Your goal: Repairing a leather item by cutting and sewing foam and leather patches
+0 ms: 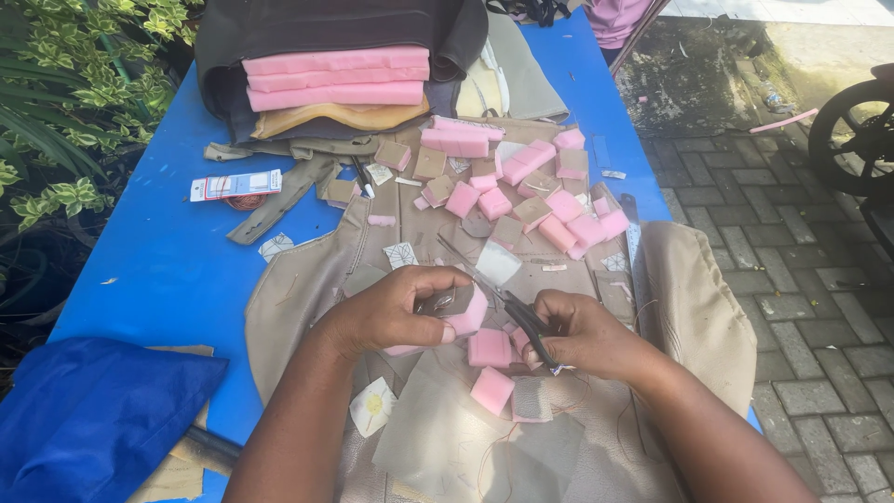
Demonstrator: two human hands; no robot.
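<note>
My left hand (396, 310) holds a small pink foam piece (468, 317) with a tan fabric patch on its top, just above a beige leather-like sheet (307, 279) spread on the blue table (168, 261). My right hand (582, 333) grips black-handled scissors (510, 305); the blades point up and left, touching the held piece. Loose pink foam squares (491, 347) lie under and between my hands. Another pink square (492, 389) lies nearer me.
Several pink foam and tan fabric squares (521, 186) are scattered further up the sheet. Stacked pink foam slabs (337, 76) sit on dark fabric at the far end. A blue cloth (93, 410) lies at lower left. Plants (56, 112) stand left, brick paving (801, 307) right.
</note>
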